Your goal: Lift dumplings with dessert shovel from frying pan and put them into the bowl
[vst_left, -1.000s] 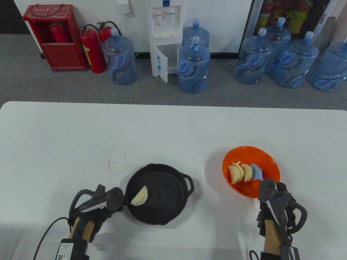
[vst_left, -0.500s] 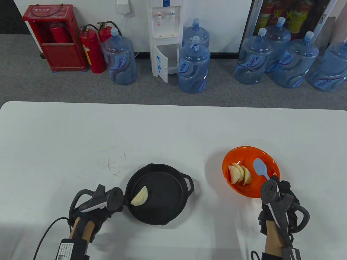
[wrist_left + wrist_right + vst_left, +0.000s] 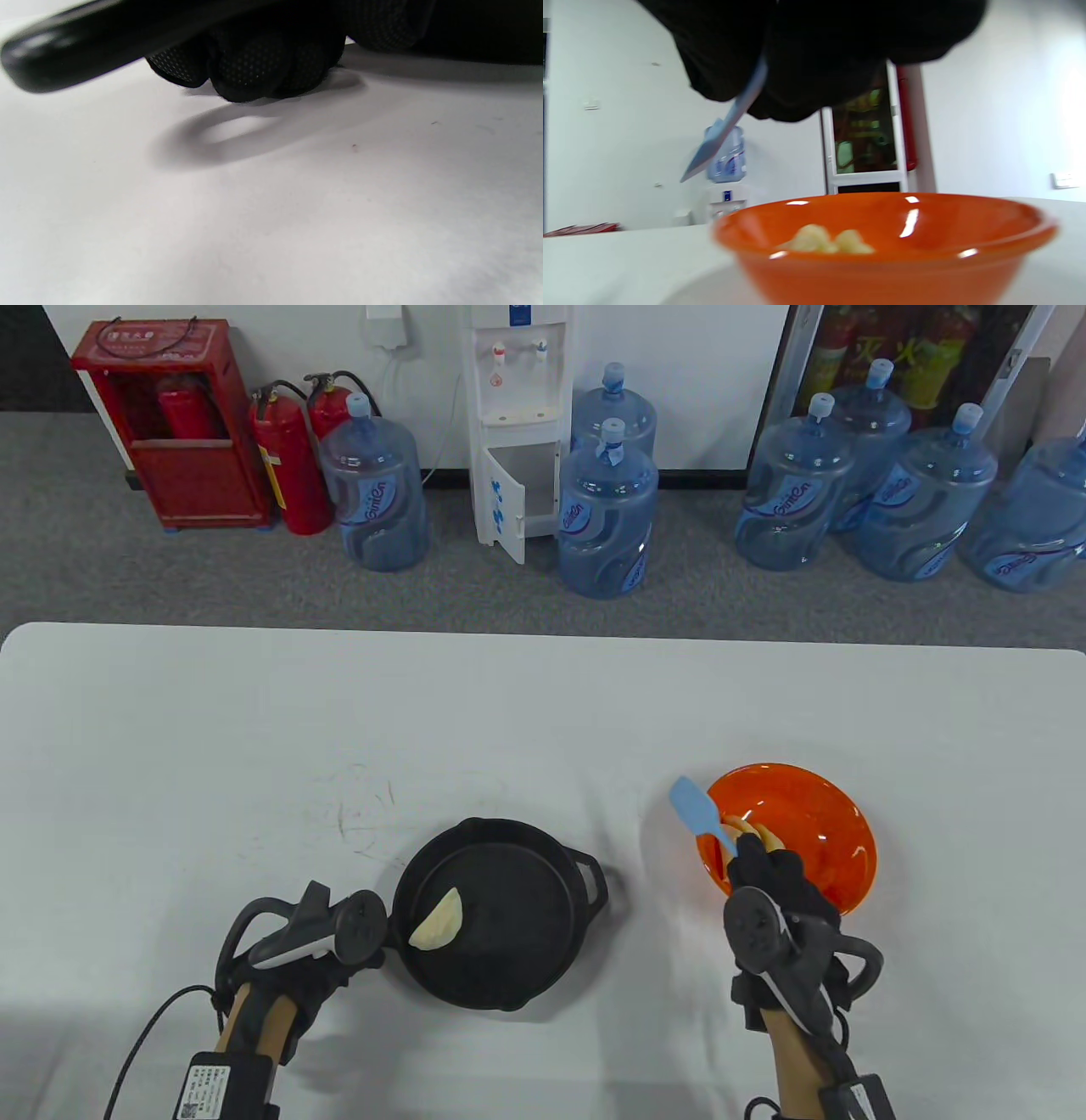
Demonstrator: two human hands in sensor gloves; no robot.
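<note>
A black frying pan (image 3: 509,848) sits near the table's front centre with one pale dumpling (image 3: 439,922) at its left side. My left hand (image 3: 339,954) grips the pan's handle (image 3: 85,42), fingers (image 3: 258,63) curled round it. The orange bowl (image 3: 814,823) stands to the right, holding dumplings (image 3: 825,240) that my right hand mostly hides from above. My right hand (image 3: 768,882) holds the light blue dessert shovel (image 3: 700,813), raised over the bowl's left rim with its blade (image 3: 712,148) pointing up and left, empty.
The white table (image 3: 254,729) stretches wide behind the pan and bowl. Beyond its far edge on the floor stand water jugs (image 3: 607,509), a water dispenser (image 3: 517,424) and red fire extinguishers (image 3: 288,466).
My right hand has swung left from the bowl's right side to its left rim, lifting the shovel out of the bowl. The left hand and pan have stayed still.
</note>
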